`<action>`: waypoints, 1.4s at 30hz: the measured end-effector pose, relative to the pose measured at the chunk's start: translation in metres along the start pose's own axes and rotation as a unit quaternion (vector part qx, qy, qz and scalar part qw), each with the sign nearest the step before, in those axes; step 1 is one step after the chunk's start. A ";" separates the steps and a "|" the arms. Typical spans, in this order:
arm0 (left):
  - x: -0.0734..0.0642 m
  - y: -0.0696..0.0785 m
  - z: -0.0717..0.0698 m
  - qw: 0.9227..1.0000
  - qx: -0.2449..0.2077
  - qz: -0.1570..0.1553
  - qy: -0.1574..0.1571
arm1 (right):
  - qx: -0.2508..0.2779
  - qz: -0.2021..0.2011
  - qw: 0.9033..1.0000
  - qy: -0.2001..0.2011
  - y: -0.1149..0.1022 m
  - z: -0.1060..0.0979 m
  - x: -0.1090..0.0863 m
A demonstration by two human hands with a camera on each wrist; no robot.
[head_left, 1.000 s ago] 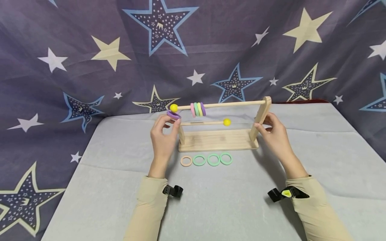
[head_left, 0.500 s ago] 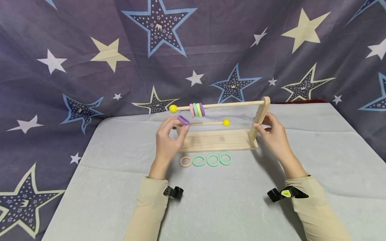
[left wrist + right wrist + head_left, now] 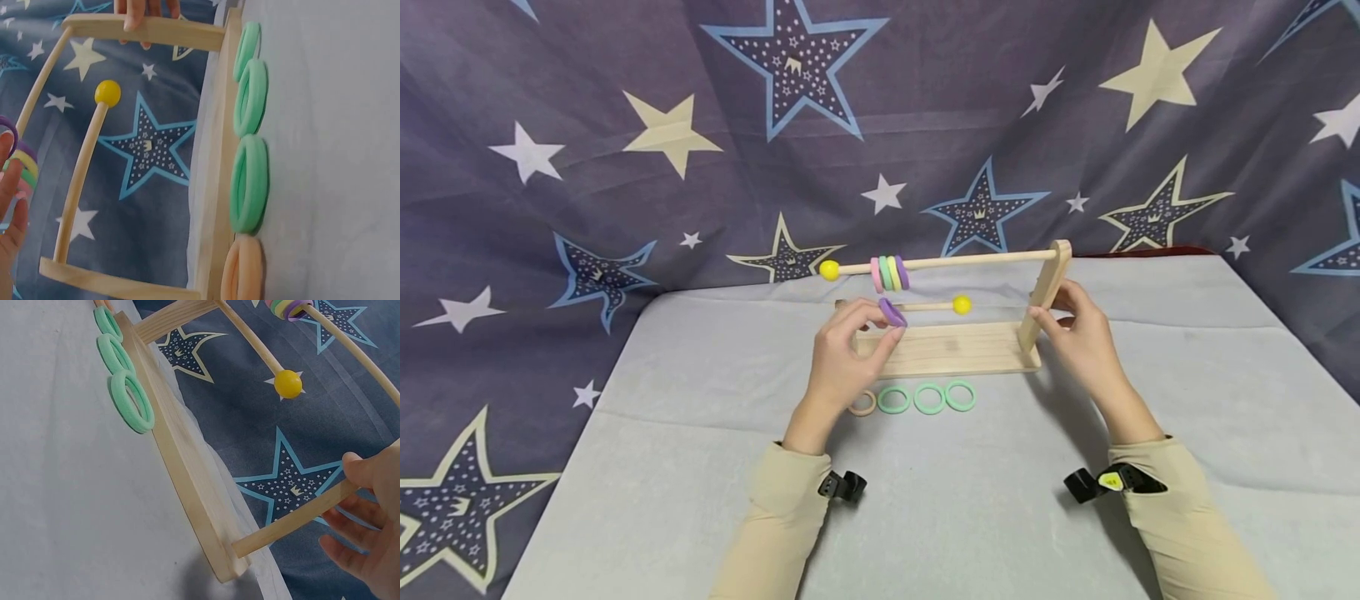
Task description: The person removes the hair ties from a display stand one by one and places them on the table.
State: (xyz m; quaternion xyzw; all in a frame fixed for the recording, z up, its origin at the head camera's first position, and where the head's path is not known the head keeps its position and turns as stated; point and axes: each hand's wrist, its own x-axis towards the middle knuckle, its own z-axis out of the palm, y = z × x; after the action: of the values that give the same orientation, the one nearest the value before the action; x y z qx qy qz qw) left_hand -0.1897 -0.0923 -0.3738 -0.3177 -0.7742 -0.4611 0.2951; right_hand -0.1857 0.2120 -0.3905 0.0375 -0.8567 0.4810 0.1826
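Note:
My left hand (image 3: pixel 850 354) pinches a purple ring (image 3: pixel 892 312) between thumb and fingers, held tilted. In the head view that ring overlaps the lower rod (image 3: pixel 928 307) of a wooden stand, left of the rod's yellow end ball (image 3: pixel 962 305). In the left wrist view the purple ring (image 3: pixel 6 132) shows at the left edge, beside the rings on the upper rod. My right hand (image 3: pixel 1081 333) grips the stand's taller right post (image 3: pixel 1047 292), thumb in front. Pink, green, yellow and purple rings (image 3: pixel 890 273) hang on the upper rod (image 3: pixel 981 260).
Before the stand's base (image 3: pixel 951 350), several loose rings lie in a row on the grey cloth: one peach ring (image 3: pixel 242 269) and green ones, such as the rightmost green ring (image 3: pixel 960 396). A starry curtain (image 3: pixel 625 208) hangs behind. The upper rod's free end bears a yellow ball (image 3: pixel 829 270).
My left hand has moved right with the purple ring, from beside the upper rod's yellow ball to over the lower rod in the head view. My right hand stays on the post.

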 end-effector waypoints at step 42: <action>0.005 0.033 0.066 0.882 0.164 -0.031 -0.440 | -0.012 -0.030 0.999 0.033 0.007 0.002 0.003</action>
State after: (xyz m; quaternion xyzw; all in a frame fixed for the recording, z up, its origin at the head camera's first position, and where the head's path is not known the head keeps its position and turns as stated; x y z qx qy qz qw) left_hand -0.1785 -0.0195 -0.3793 -0.4111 -0.8983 -0.1489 -0.0426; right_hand -0.1904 0.2140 -0.3958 0.0454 -0.8541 0.4663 0.2259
